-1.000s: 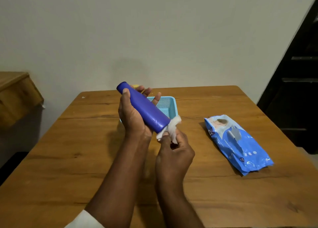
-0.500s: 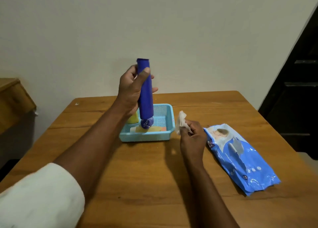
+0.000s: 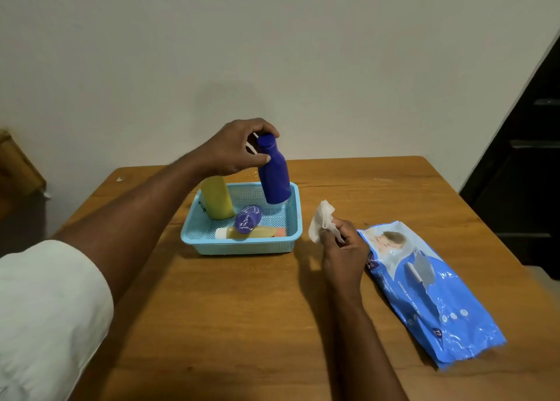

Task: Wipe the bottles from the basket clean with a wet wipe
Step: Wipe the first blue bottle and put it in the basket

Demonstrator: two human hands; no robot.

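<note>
Four bottles show near the centre of the frame: the left hand [image 3: 235,149] pinches a short blue bottle [image 3: 274,172] by its neck, holding it slightly tilted above the light blue basket [image 3: 242,246], where a yellow bottle [image 3: 216,199] stands at the left, a long blue bottle [image 3: 248,218] lies, and a small amber bottle [image 3: 250,233] lies along the front wall. Right of the basket, the right hand [image 3: 344,253] has its fingers closed on a crumpled white wet wipe [image 3: 321,220], just beside the blue wipes pack [image 3: 430,291] lying on the wooden table [image 3: 242,325].
</note>
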